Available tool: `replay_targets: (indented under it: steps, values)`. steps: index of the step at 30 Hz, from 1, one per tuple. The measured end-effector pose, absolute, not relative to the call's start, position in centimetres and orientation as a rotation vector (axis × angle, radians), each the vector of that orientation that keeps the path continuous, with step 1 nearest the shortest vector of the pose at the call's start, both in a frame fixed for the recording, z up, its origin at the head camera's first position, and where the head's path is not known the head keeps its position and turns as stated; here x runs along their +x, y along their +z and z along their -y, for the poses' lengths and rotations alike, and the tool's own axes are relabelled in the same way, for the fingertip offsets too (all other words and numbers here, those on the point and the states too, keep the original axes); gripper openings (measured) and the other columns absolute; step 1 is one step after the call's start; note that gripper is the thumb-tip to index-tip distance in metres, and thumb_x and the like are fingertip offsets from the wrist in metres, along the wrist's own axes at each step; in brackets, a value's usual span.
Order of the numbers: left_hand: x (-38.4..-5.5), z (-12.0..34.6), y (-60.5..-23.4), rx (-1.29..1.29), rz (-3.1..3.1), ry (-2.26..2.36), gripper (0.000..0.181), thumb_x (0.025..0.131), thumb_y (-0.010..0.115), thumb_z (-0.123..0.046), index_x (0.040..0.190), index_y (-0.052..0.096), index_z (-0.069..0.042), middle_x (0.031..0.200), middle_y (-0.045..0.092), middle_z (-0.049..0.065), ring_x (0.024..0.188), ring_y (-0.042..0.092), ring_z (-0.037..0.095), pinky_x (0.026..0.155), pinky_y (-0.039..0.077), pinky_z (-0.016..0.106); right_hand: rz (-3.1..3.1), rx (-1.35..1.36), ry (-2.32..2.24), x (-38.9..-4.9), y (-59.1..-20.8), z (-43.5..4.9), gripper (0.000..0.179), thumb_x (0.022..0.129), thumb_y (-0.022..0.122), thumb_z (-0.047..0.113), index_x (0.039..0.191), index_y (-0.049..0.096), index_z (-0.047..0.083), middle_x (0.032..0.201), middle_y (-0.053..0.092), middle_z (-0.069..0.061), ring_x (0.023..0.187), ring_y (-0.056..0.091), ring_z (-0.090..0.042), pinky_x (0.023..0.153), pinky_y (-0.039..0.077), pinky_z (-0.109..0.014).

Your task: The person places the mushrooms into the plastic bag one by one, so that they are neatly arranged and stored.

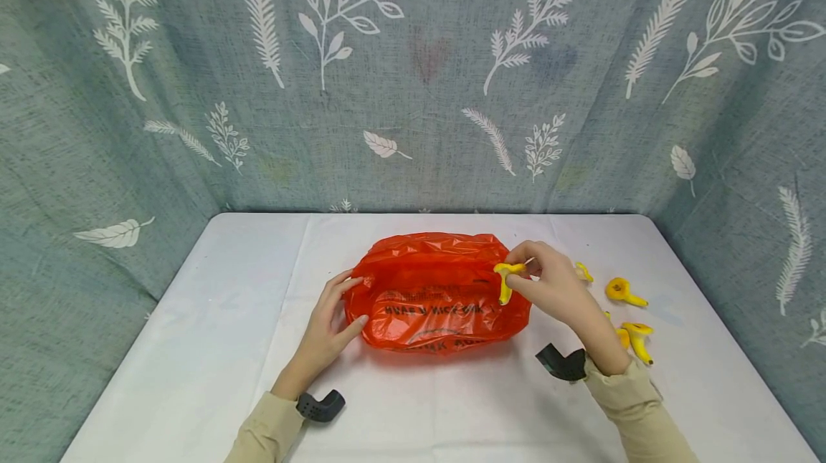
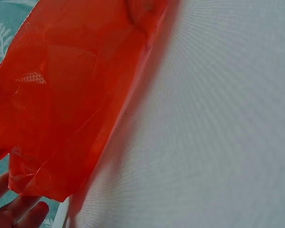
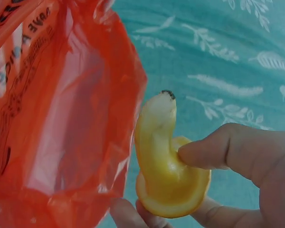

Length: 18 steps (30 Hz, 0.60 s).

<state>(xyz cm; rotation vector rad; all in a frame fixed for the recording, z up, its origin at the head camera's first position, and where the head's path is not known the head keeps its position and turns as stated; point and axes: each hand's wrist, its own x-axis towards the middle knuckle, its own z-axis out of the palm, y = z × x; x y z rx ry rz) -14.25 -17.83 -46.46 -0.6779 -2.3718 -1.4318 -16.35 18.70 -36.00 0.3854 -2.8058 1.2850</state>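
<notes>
A red plastic bag (image 1: 445, 305) with dark print lies on the white table, its mouth spread wide. At its left end my left hand (image 1: 328, 320) holds the bag's side, fingers at the upper rim and thumb lower down. In the left wrist view, part of the left hand (image 2: 19, 213) shows beside the red film (image 2: 76, 95). My right hand (image 1: 548, 280) pinches a yellow chanterelle mushroom (image 1: 505, 284) over the bag's right end. Seen from the right wrist, the mushroom (image 3: 164, 166) has its stem up, close beside the bag's edge (image 3: 128, 80).
Several more yellow mushrooms lie on the table to the right, among them one with a hollow cap (image 1: 622, 291) and one (image 1: 637, 340) near the right forearm. Another mushroom (image 1: 584, 271) is partly behind the right hand. Grey-green leaf-patterned curtains (image 1: 426, 126) enclose the white table (image 1: 193, 348).
</notes>
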Motion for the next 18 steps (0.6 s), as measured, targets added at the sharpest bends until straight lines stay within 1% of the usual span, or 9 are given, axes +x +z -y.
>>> replay_targets:
  steps: [2,7,9,13,18]
  values:
    - [-14.3,17.8,-46.5,-0.675,2.373,-1.433,0.056,0.084,0.072,0.001,0.136,0.050,0.006,0.147,0.038,0.025,0.136,0.040,0.039,0.110,0.034,0.037,2.825,0.424,1.282,-16.6,-35.9,-18.2,0.014,0.087,0.066,0.008,0.100,0.064,0.006,0.099,0.064,-0.007,0.084,0.061,-0.024,0.066,0.051,-0.034]
    - [-14.3,17.8,-46.5,-0.680,2.373,-1.433,0.057,0.083,0.072,0.003,0.135,0.050,0.006,0.147,0.038,0.026,0.136,0.039,0.041,0.107,0.036,0.056,2.888,0.504,1.313,-17.2,-35.8,-16.7,0.015,0.086,0.066,0.008,0.100,0.064,0.006,0.102,0.063,-0.008,0.076,0.057,-0.022,0.064,0.049,-0.034]
    - [-14.3,17.8,-46.5,-0.682,2.374,-1.432,0.057,0.083,0.072,0.004,0.135,0.050,0.007,0.148,0.038,0.026,0.136,0.039,0.041,0.105,0.036,0.060,2.907,0.541,1.325,-17.3,-36.0,-16.1,0.014,0.087,0.066,0.009,0.100,0.064,0.006,0.103,0.063,-0.010,0.072,0.056,-0.021,0.062,0.049,-0.033]
    - [-14.3,17.8,-46.6,-0.676,2.383,-1.422,0.057,0.083,0.073,0.003,0.135,0.050,0.006,0.148,0.038,0.025,0.136,0.039,0.040,0.105,0.036,0.059,2.922,0.610,1.340,-17.4,-36.4,-15.1,0.013,0.087,0.067,0.008,0.100,0.064,0.005,0.102,0.063,-0.010,0.067,0.055,-0.019,0.060,0.049,-0.032]
    - [-14.3,17.8,-46.5,-0.681,2.381,-1.412,0.057,0.083,0.073,0.004,0.135,0.050,0.006,0.147,0.039,0.026,0.136,0.039,0.041,0.105,0.037,0.059,2.947,0.639,1.358,-17.4,-37.1,-14.1,0.011,0.088,0.067,0.008,0.098,0.065,0.006,0.097,0.063,-0.007,0.061,0.055,-0.016,0.055,0.047,-0.031]
